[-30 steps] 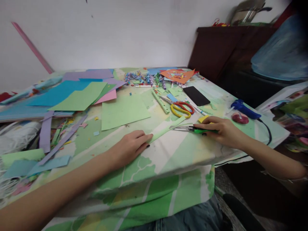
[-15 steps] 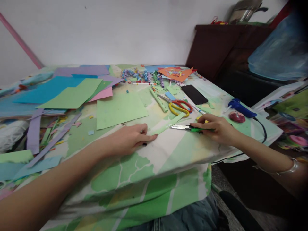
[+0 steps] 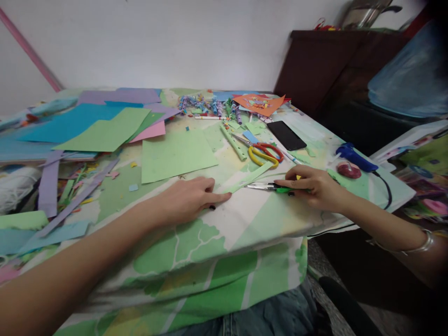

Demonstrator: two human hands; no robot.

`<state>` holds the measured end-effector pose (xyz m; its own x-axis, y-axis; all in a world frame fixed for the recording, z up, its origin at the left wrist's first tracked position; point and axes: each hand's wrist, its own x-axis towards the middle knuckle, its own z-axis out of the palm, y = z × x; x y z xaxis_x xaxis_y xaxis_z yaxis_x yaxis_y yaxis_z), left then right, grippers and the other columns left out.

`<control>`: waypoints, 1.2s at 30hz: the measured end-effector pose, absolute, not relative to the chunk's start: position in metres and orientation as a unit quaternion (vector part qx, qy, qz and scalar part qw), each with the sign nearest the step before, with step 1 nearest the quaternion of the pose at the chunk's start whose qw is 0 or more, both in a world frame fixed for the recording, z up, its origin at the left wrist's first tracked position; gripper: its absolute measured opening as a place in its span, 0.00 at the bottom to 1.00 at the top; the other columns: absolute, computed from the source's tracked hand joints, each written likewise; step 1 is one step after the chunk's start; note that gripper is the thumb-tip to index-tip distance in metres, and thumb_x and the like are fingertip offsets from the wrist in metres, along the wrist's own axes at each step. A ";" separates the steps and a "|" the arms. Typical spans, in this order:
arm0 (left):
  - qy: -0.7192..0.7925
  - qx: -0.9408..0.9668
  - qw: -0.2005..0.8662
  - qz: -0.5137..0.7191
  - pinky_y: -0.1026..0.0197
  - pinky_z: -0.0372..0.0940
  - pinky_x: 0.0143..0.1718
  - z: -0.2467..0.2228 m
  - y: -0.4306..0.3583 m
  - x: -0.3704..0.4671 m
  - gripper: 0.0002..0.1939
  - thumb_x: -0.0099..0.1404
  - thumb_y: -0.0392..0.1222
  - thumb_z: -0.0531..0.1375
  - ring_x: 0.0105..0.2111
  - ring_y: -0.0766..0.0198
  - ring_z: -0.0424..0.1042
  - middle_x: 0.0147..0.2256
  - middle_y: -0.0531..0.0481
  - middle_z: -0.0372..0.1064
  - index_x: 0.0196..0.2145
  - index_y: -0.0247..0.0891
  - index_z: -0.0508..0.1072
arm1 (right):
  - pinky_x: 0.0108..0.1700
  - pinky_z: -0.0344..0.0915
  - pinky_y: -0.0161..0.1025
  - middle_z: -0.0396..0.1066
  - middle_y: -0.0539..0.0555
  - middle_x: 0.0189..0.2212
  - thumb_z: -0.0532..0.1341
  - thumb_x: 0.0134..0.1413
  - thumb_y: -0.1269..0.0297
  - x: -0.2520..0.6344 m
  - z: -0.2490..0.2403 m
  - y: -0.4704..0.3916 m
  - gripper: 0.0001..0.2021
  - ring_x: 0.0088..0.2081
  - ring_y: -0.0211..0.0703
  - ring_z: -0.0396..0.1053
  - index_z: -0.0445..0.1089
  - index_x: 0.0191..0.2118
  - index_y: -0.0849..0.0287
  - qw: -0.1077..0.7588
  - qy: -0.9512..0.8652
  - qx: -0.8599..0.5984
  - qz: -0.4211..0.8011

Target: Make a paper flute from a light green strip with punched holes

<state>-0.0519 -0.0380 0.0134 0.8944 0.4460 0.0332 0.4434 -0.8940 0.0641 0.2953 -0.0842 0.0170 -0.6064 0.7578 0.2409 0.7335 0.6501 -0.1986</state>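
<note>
My left hand (image 3: 187,198) rests on the table with its index finger stretched out and the other fingers curled, pressing down the near end of a narrow light green paper strip (image 3: 254,175). A green and black cutter (image 3: 280,188) is gripped in my right hand (image 3: 311,186), its blade pointing left beside the strip. Whether the blade touches the paper cannot be made out. Just beyond lie scissors (image 3: 264,154) with one yellow and one red handle, and a rolled light green paper tube (image 3: 233,142).
A light green sheet (image 3: 178,156) lies beyond my left hand, with stacked coloured papers (image 3: 105,130) further left. A black phone (image 3: 286,135), an orange paper (image 3: 261,103) with scraps, a blue glue gun (image 3: 356,157) and a red round object (image 3: 348,170) are toward the right.
The camera view has shifted slightly, so the far objects sit a little higher and further right. Both hands keep nearly the same pose around the strip and cutter.
</note>
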 end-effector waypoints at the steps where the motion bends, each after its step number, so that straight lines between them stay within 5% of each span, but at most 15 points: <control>1: 0.229 0.973 0.024 0.020 0.64 0.47 0.25 0.013 -0.038 -0.052 0.25 0.66 0.35 0.50 0.29 0.64 0.58 0.31 0.50 0.59 0.57 0.59 0.60 | 0.38 0.67 0.45 0.69 0.58 0.38 0.53 0.54 0.71 0.293 0.017 -0.084 0.21 0.37 0.48 0.67 0.71 0.51 0.50 0.153 -0.895 -0.416 0.042; 6: 0.226 0.974 0.016 0.008 0.64 0.47 0.26 0.012 -0.038 -0.052 0.28 0.65 0.32 0.51 0.30 0.64 0.58 0.31 0.50 0.59 0.58 0.59 0.59 | 0.38 0.68 0.46 0.70 0.58 0.38 0.52 0.55 0.70 0.285 0.017 -0.086 0.20 0.38 0.49 0.68 0.71 0.51 0.49 0.150 -0.898 -0.411 0.041; 16: 0.248 0.967 0.050 0.036 0.64 0.49 0.24 0.016 -0.041 -0.051 0.18 0.67 0.40 0.50 0.24 0.67 0.54 0.30 0.51 0.55 0.53 0.53 0.66 | 0.38 0.67 0.46 0.70 0.59 0.38 0.51 0.57 0.71 0.267 0.017 -0.090 0.21 0.38 0.49 0.67 0.70 0.52 0.49 0.139 -0.905 -0.400 0.039; 26: 0.193 0.964 0.166 0.072 0.64 0.57 0.34 0.018 -0.037 -0.066 0.16 0.68 0.39 0.50 0.32 0.66 0.62 0.34 0.49 0.62 0.48 0.46 0.73 | 0.36 0.68 0.47 0.70 0.58 0.37 0.52 0.55 0.70 0.287 0.017 -0.086 0.20 0.37 0.50 0.68 0.72 0.50 0.48 0.161 -0.886 -0.433 0.031; 36: 0.202 0.955 0.214 0.025 0.66 0.57 0.37 0.023 -0.031 -0.072 0.19 0.66 0.36 0.52 0.35 0.66 0.62 0.36 0.51 0.59 0.52 0.53 0.69 | 0.37 0.67 0.47 0.69 0.58 0.38 0.53 0.55 0.70 0.282 0.017 -0.087 0.20 0.38 0.50 0.68 0.71 0.51 0.49 0.148 -0.898 -0.413 0.035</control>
